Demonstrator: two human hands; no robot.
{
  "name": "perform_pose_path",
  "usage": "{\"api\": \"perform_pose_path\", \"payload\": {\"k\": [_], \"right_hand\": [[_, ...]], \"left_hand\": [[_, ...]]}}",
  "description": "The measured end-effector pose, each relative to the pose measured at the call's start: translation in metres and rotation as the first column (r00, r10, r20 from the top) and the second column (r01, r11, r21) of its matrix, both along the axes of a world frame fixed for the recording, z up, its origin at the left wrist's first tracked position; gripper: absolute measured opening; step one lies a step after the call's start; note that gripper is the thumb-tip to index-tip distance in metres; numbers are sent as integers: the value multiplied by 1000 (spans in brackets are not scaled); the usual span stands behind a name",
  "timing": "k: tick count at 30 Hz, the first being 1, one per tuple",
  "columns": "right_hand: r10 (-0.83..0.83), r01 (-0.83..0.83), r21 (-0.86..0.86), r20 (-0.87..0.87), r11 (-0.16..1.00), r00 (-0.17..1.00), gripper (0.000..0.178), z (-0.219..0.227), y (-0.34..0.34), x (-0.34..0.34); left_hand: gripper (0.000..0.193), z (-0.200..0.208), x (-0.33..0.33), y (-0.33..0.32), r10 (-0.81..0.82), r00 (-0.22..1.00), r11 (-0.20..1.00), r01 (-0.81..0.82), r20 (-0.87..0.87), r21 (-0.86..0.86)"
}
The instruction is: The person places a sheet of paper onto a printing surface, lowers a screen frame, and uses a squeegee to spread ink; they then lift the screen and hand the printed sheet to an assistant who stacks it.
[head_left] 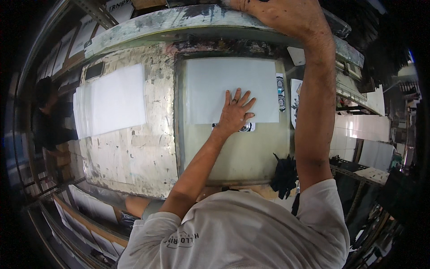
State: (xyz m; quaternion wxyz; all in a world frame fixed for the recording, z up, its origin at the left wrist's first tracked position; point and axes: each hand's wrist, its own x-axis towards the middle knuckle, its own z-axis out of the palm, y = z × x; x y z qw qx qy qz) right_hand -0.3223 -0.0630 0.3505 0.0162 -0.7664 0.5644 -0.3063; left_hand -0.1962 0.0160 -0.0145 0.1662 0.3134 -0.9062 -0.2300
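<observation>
My left hand (235, 113) lies flat with fingers spread on a large white sheet (206, 92), and a ring shows on one finger. Under the sheet is a pale glass-like panel (251, 154) set in a worn, stained surround. Printed pieces with black round designs stick out from the sheet: one strip (281, 92) along its right edge, another (247, 127) by my left wrist. At the top of the view my right hand (286, 17) reaches over a paint-stained frame bar (179, 24). Its fingers are partly cut off by the picture edge, so its grip is hidden.
A stack of white sheets (118, 101) lies on the stained left board (154, 152). Dark crumpled cloth or gloves (283, 175) hang at the near right corner. Racks with panels (89, 206) stand at lower left. Another person (49, 114) is at the far left.
</observation>
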Motion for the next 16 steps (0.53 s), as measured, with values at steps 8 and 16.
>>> {"api": "perform_pose_path", "payload": {"k": [8,16], "right_hand": [[-31,22,-80,-112,997,993,48,-41,19,5],[-51,31,-124,-156,992,986,60,-137,123,25]], "left_hand": [[74,82,99,-22,522,509,848,-398,-684,351],[109,141,206,2,712,32,664,-354,-701,658]]}}
